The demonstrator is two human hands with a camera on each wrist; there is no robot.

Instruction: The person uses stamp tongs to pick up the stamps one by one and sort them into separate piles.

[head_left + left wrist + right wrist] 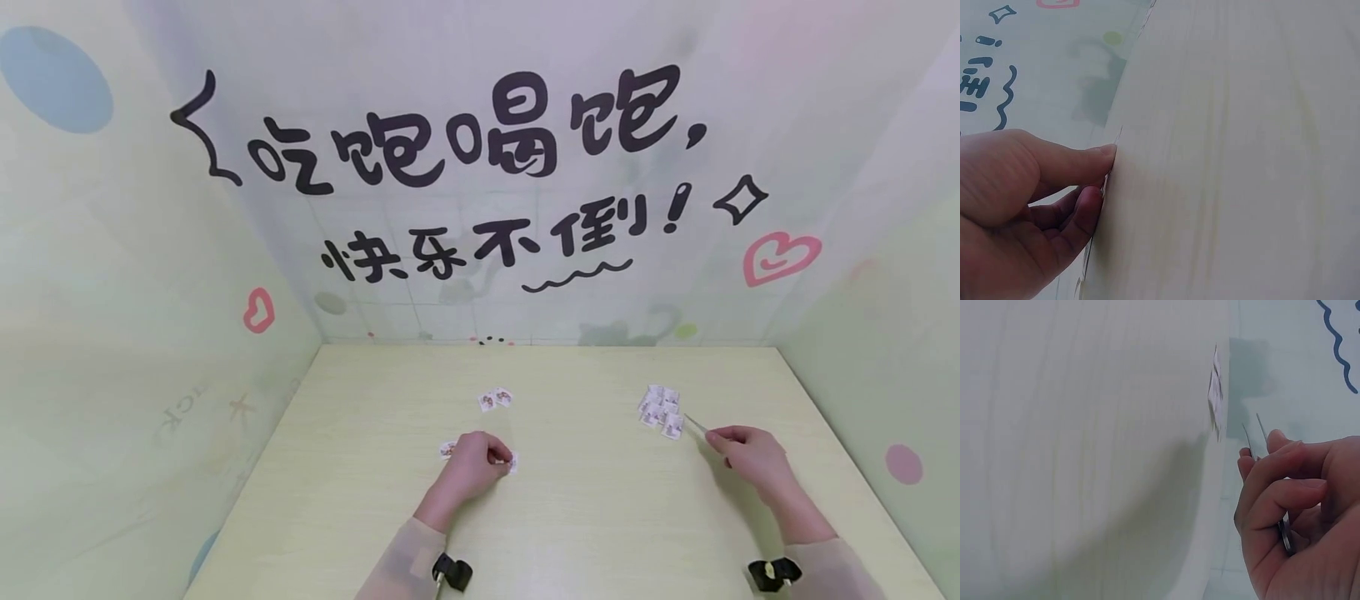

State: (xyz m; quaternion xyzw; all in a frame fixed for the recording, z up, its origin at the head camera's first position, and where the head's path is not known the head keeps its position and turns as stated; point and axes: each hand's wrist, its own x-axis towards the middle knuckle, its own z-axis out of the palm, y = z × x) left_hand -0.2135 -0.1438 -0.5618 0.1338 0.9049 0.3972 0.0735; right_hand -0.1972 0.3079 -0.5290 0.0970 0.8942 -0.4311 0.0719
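Note:
In the head view my left hand (pixel 471 460) rests low over the table, thumb and curled fingers at a small picture card (pixel 513 463), which they pinch at its edge. The left wrist view shows that hand (pixel 1041 194) edge-on at the tabletop. A second picture card (pixel 447 450) peeks out behind the hand. On the right, my right hand (pixel 753 460) grips metal tweezers (pixel 696 423) pointing at a cluster of small printed cards (pixel 660 410). The tweezers' two tips (pixel 1259 419) stand apart with nothing between them in the right wrist view.
Two overlapping picture cards (pixel 495 399) lie farther back, left of the middle. The pale wooden table (pixel 585 525) meets a printed back wall (pixel 480 317) and side walls. Black bands (pixel 453 573) sit on both wrists.

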